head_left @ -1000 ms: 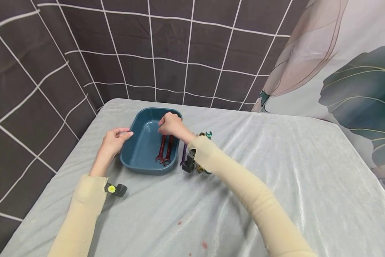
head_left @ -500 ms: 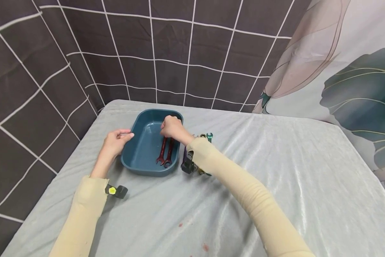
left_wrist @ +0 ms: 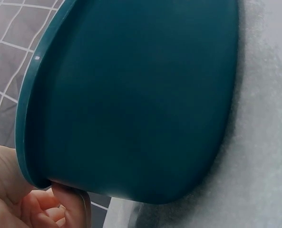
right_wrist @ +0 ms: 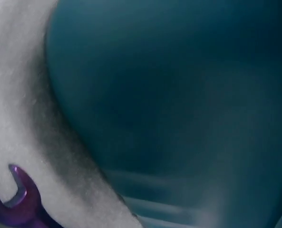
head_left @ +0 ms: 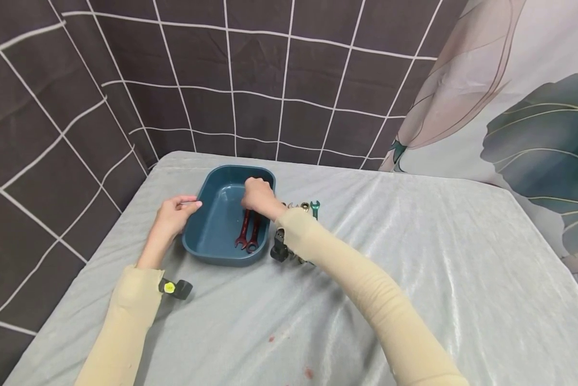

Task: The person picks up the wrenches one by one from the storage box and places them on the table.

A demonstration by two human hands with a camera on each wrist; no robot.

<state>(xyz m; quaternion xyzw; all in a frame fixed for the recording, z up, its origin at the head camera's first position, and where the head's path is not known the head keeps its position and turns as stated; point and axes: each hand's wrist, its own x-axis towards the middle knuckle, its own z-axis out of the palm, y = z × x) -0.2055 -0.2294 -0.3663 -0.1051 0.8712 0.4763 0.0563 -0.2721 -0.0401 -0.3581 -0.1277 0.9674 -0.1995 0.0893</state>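
Observation:
A deep blue plastic tub [head_left: 221, 214] stands on the cloth-covered table. My left hand [head_left: 172, 214] pinches its left rim; in the left wrist view, thumb and curled fingers [left_wrist: 72, 204] meet at the rim's edge. Two dark red wrenches lie side by side along the tub's right: one with an open-jaw lower end [head_left: 242, 238], the other with a ring end [head_left: 252, 245]. Curled over their upper ends, my right hand [head_left: 260, 197] grips a red wrench, its fingertips hidden. In the right wrist view the tub's outer wall [right_wrist: 169, 104] fills most of the picture.
Right of the tub lie several coloured wrenches, partly covered by my right sleeve: a green one [head_left: 315, 206], a gold one [head_left: 305, 206] and a purple one [right_wrist: 22, 204]. Dark grid-patterned cloth [head_left: 255, 64] hangs behind the table, with a leaf-print curtain [head_left: 534, 128] at right.
My right hand has turned and its fingers have closed in more at the wrenches' upper ends. The red wrenches and tub keep their places, and my left hand stays on the rim.

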